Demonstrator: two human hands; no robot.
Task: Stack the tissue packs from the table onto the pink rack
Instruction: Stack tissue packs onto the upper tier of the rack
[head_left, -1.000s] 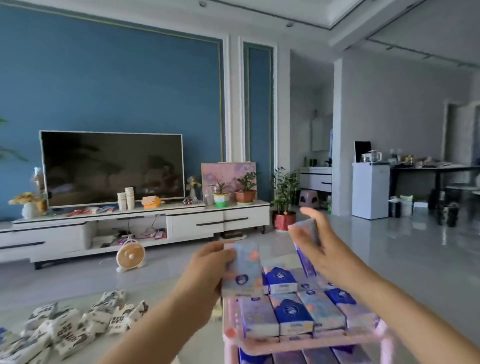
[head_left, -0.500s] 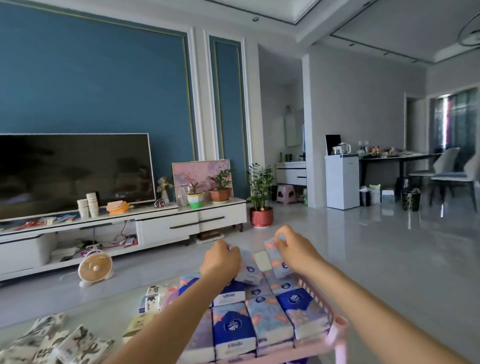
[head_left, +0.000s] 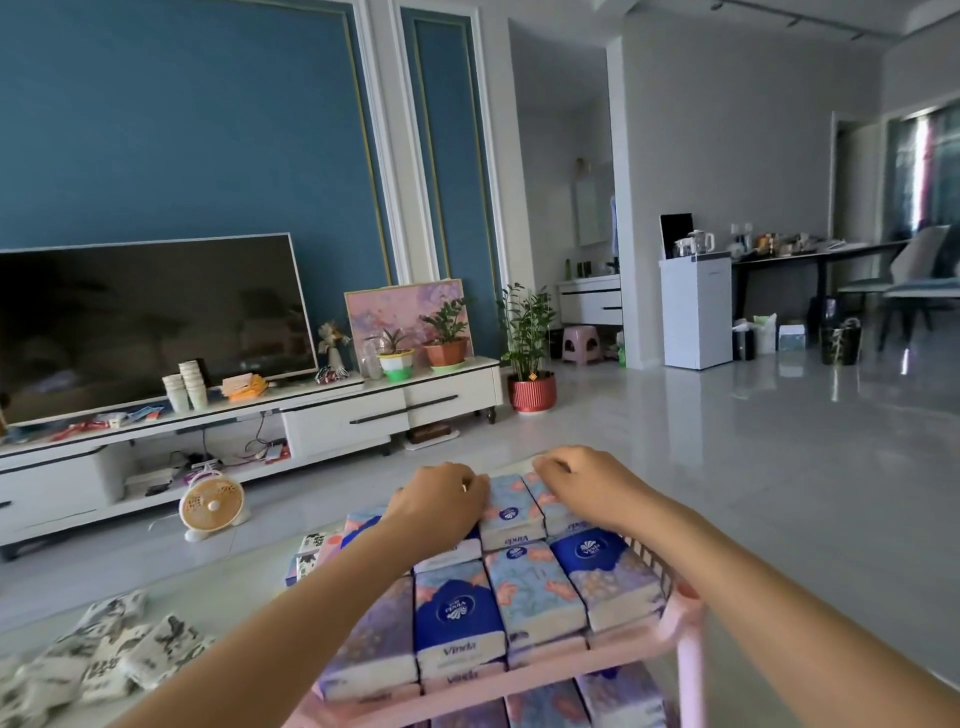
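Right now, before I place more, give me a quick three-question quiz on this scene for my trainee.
1. True or false: the left hand and right hand are both on the far row of tissue packs on the pink rack.
2. The black-and-white packs lie: A on the rack, B on the table left of it, C on the TV stand.
3. What shows beneath the top shelf?
Key: 1 true; 2 B; 3 more packs.
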